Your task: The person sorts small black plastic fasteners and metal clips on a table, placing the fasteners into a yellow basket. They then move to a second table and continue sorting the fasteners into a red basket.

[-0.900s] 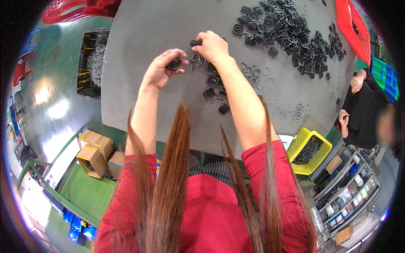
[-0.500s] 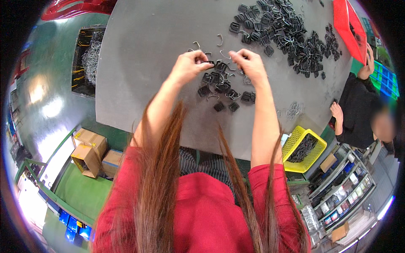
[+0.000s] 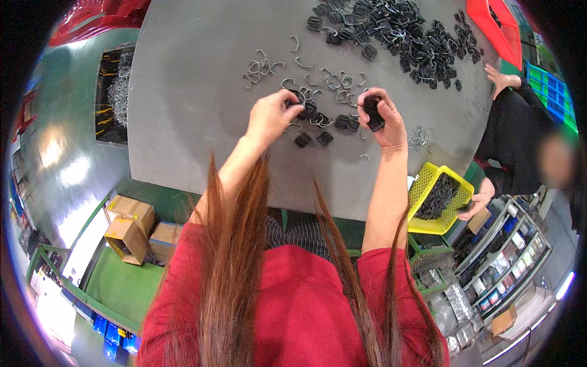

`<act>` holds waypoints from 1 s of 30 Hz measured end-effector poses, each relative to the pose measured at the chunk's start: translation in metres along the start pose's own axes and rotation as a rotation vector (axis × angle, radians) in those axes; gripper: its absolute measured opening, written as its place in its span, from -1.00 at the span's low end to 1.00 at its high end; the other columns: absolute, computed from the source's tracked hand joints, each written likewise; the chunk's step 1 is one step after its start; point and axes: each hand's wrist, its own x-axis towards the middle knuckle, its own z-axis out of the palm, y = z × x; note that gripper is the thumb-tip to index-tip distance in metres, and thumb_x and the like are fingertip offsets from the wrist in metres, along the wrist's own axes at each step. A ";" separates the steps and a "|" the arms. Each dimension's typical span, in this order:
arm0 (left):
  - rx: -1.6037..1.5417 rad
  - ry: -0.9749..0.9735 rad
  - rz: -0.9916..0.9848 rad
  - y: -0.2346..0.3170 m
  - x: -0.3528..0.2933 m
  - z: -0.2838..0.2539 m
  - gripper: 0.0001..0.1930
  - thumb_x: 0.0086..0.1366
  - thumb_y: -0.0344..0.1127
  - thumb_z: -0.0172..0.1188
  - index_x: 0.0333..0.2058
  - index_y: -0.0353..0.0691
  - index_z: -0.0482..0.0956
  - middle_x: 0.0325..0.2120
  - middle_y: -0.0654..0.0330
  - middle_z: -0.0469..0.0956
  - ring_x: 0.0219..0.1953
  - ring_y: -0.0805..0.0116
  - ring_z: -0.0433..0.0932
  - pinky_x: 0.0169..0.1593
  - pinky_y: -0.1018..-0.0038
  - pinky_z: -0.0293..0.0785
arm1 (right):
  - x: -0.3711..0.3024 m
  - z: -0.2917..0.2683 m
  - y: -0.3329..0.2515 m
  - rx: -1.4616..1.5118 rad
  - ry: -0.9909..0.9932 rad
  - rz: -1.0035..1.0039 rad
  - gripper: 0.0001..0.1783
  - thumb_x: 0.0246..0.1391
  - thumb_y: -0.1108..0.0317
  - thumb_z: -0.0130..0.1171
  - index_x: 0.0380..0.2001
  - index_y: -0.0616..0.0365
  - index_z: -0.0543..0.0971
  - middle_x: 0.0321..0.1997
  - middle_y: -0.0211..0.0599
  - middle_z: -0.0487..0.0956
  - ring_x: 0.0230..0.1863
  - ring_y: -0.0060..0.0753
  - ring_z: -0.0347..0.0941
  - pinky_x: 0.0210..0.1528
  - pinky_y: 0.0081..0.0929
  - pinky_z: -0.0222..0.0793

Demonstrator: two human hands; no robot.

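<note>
A glossy green floor [image 3: 55, 159] is reflecting bright overhead light beside the grey table [image 3: 183, 122]. Cardboard boxes [image 3: 131, 226] are sitting below, a yellow basket [image 3: 422, 189] and shelving [image 3: 507, 263] are standing at right.

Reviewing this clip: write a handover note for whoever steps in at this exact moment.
Left hand: fingers closed on a small black clip at the near cluster of black clips.
Right hand: lifted off the grey table, gripping a black clip.
Loose bent wire pieces lie scattered just beyond both hands; the big pile of black clips sits at the far edge.
Done: only a few clips lie near the hands.
Left: the far pile and most wires look untouched.
</note>
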 end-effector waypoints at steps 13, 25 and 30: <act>0.429 0.000 0.251 0.048 -0.009 0.082 -0.58 0.07 -0.08 0.26 -0.13 -0.10 0.41 -0.31 0.15 0.55 -0.28 0.12 0.56 -0.28 0.28 0.47 | -0.033 -0.024 0.052 -1.555 0.464 0.120 -0.67 -0.16 0.24 0.30 -0.26 -0.04 0.50 -0.33 -0.19 0.61 -0.18 -0.08 0.52 -0.20 -0.20 0.40; 0.048 -0.428 0.145 0.167 -0.052 0.212 -0.64 0.06 -0.01 0.22 -0.32 -0.19 0.63 -0.41 0.07 0.61 -0.33 0.18 0.60 -0.21 0.32 0.50 | -0.250 -0.155 -0.014 -0.918 0.961 -0.097 -0.74 -0.19 0.30 0.32 -0.37 0.16 0.59 -0.51 -0.33 0.58 -0.47 -0.51 0.47 -0.35 -0.54 0.37; -0.290 -0.379 0.394 0.259 -0.086 0.312 -0.48 0.05 -0.03 0.24 -0.10 -0.30 0.50 -0.15 -0.09 0.51 -0.06 0.08 0.48 0.04 0.26 0.35 | -0.303 -0.205 -0.059 -0.882 1.104 0.076 -0.63 -0.17 0.23 0.32 -0.25 0.15 0.56 -0.25 -0.19 0.58 -0.21 -0.34 0.50 -0.10 -0.41 0.40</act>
